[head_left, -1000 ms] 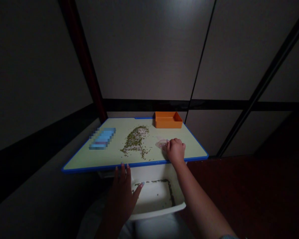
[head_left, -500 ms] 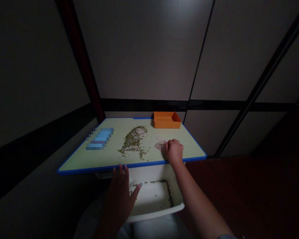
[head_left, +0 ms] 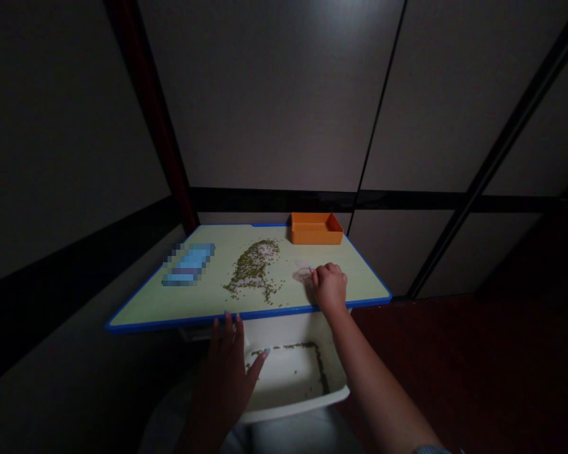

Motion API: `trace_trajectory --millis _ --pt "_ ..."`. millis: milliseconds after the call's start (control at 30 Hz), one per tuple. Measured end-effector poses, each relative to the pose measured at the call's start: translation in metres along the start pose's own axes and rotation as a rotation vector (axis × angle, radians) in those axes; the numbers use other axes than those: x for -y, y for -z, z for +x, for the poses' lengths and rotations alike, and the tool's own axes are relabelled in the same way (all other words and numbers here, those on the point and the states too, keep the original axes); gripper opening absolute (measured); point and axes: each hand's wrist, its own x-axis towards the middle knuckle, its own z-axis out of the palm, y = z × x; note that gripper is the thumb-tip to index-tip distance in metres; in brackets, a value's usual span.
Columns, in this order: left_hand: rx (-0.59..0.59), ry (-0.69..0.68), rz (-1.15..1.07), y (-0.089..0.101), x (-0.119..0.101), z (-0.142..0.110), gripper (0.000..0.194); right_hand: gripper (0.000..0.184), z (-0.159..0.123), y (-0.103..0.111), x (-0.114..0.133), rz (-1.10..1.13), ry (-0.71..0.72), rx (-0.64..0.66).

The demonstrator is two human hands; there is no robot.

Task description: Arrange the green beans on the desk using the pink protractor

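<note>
My right hand (head_left: 330,287) rests on the right part of the small blue-edged table (head_left: 142,306), its fingers curled closed. By its fingertips lies a thin, pale pinkish patch (head_left: 301,273), too faint to name; whether the fingers hold something is hidden. Spread fingers mark my left hand (head_left: 231,366) as open; its fingertips are at the table's front edge and its thumb reaches over a white bin (head_left: 312,401) below. Small green beans or seeds (head_left: 250,265) are scattered loosely over the middle of the tabletop, left of my right hand.
An orange open box (head_left: 316,236) stands at the back right of the table. On the left lies a blurred-out blue flat item (head_left: 189,265). Several green bits line the bin's inner edges. Cabinet panels (head_left: 274,113) rise close behind the table.
Almost nothing differs. My right hand stays closed at the pinkish patch, which looks slightly changed in shape beside the fingertips. My left hand keeps its place.
</note>
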Motion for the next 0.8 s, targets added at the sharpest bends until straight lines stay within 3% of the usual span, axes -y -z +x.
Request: trace_trajectory --millis 800 --pt "-0.024 -0.002 -0.061 -0.0004 0.0001 0.0013 0.081 0.022 -0.0005 -0.0048 -0.0013 0.218 0.208 -0.014"
